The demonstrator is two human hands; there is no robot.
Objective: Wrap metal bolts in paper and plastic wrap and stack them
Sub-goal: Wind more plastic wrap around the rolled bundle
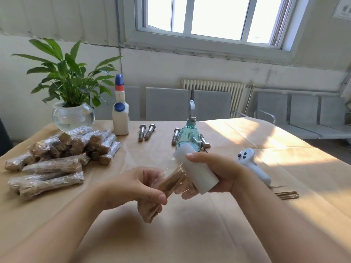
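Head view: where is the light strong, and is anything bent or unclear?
Head view: the window is overexposed; sunlight washes out the right side of the table; wall lines curve from the wide lens; the plastic wrap roll and left hand look slightly soft.

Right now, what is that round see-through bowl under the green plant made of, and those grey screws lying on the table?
The round clear bowl looks like glass: transparent, glossy, water showing inside, though clear plastic is possible. The grey hex-headed bolts look like bare metal, probably steel: dull silvery sheen and cut threads.
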